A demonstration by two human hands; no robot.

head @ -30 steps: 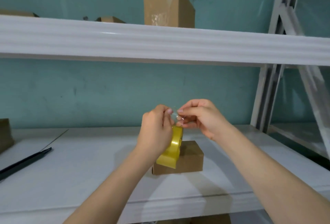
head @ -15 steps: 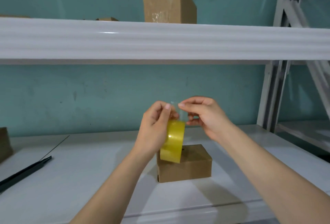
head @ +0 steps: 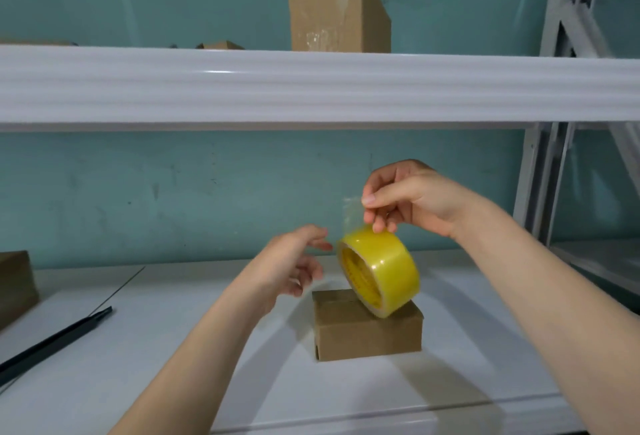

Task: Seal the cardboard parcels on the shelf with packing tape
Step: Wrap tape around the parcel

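A small closed cardboard parcel lies on the white lower shelf. Above it hangs a yellow roll of packing tape, tilted, its lower edge just over the parcel's top. My right hand pinches the clear free end of the tape and the roll dangles from it. My left hand is just left of the roll, fingers apart, holding nothing and blurred by motion.
A tall cardboard box with raised flaps stands on the upper shelf, with smaller box tops to its left. A black rod lies on the lower shelf at the left beside a brown box. Grey rack uprights stand at the right.
My left hand has let go of the roll and moved left. The roll now hangs from the tape end in my right hand, which has risen to the right.
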